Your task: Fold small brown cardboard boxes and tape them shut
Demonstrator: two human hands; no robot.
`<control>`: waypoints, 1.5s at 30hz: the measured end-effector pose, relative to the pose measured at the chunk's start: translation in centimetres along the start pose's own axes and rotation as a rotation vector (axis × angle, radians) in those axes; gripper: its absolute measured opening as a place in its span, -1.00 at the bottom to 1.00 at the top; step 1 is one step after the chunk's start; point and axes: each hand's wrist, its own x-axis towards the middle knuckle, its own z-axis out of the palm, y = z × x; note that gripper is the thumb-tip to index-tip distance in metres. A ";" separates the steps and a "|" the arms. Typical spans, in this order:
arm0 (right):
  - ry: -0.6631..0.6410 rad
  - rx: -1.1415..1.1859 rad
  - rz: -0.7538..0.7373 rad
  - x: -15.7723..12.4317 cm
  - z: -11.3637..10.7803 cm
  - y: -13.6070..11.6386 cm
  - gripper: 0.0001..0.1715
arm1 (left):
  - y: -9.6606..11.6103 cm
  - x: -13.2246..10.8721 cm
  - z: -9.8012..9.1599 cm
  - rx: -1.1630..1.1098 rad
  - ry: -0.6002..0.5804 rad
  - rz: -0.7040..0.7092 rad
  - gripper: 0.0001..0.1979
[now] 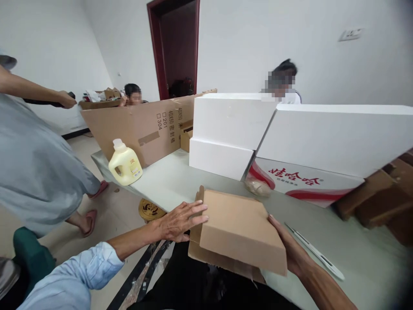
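A flat brown cardboard box (240, 228) lies at the near edge of the table (167, 176), overhanging it toward me. My left hand (180, 220) presses against the box's left side with the fingers stretched out flat. My right hand (285, 245) grips the box's right edge, thumb on the side and fingers hidden beneath.
A white utility knife (314, 252) lies right of the box. A yellow detergent bottle (125, 163) stands at the table's left corner. White foam blocks (232, 129), a printed carton (303, 181) and cardboard sheets (142, 129) wall the back. A person in grey (35, 159) stands left; two others sit behind.
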 end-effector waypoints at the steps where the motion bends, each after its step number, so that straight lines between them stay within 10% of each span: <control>1: -0.018 -0.006 0.019 -0.3 0.1 0.0 -0.31 | 0.2 0.0 -0.4 -0.070 0.009 -0.034 0.11; 9: -0.185 -0.292 0.018 -1.2 -0.5 0.4 -0.18 | -0.8 0.3 -3.9 -0.684 -0.002 -0.370 0.41; 18: -0.111 -0.561 -0.209 -1.8 0.1 0.0 -0.02 | -0.9 1.2 -4.4 -0.690 0.217 -0.369 0.16; 23: -0.010 -0.743 -0.416 -1.7 1.1 -1.0 -0.07 | -0.7 2.3 -5.7 -0.595 0.154 -0.345 -0.19; 34: 0.423 -0.985 -1.057 -2.7 2.9 -2.8 -0.51 | -1.6 3.3 -5.9 -0.515 0.129 -0.306 0.00; 39: 0.235 -1.242 -1.398 -2.1 3.6 -6.1 -0.52 | -1.5 3.8 -6.2 -0.519 0.098 -0.344 -0.08; 45: -0.048 -1.322 -1.379 -1.3 4.8 -8.7 -0.45 | -1.5 4.3 -6.1 -0.528 0.132 -0.346 -0.13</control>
